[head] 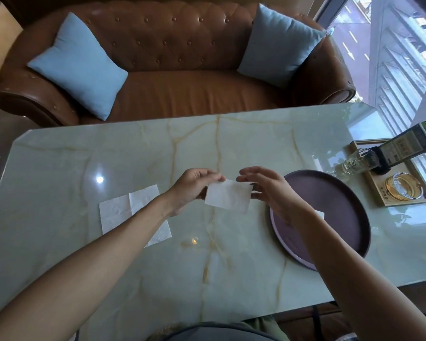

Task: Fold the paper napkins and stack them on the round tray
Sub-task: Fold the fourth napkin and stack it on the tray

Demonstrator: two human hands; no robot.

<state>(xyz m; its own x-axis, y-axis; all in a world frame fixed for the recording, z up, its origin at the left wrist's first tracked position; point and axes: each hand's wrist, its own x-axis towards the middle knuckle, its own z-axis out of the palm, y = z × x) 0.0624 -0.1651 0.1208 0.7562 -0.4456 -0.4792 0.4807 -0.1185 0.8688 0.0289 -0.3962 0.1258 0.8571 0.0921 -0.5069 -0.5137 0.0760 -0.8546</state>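
Note:
I hold a small folded white napkin (228, 196) in the air above the table's middle. My left hand (192, 187) pinches its left edge, and my right hand (268, 188) grips its right edge. An unfolded white napkin (118, 212) lies flat on the marble table to the left, partly under my left forearm. The round dark purple tray (342, 217) sits to the right, partly hidden by my right forearm. A white corner of another napkin (320, 214) shows on the tray beside my right wrist.
A wooden tray (379, 195) at the right table edge carries a glass bottle (354, 163), a dark menu stand (399, 148) and an amber glass ashtray (401, 187). A brown leather sofa (177, 70) with two blue cushions stands beyond the table.

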